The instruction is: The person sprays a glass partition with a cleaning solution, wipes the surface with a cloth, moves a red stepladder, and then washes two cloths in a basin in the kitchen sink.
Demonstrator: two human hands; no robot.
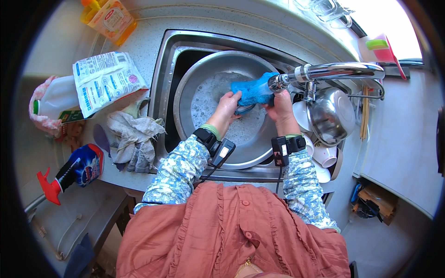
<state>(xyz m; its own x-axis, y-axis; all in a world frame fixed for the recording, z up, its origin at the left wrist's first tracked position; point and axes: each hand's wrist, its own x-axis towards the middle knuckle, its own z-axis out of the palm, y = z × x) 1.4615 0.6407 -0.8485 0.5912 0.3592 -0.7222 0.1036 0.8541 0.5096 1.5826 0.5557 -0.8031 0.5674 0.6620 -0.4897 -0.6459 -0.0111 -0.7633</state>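
Observation:
Wet blue fluffy cloth (245, 91) hangs between my two hands under the chrome faucet (342, 72). Its left edge is gripped by my left hand (227, 106), thumb on top. My right hand (282, 106) has hold of the right end, close below the spout, with part of its fingers hidden by the cloth. Water from the spout appears to run over the cloth. Beneath both hands is a round metal basin (186, 130) holding sudsy water. The basin stands inside a stainless steel sink (161, 74).
Left of the sink lie crumpled rags (134, 135), a printed plastic pouch (107, 83) and a spray bottle (85, 165). An orange soap bottle (113, 22) stands behind. Right of the basin are an upturned metal pot (332, 114) and white cups (326, 156).

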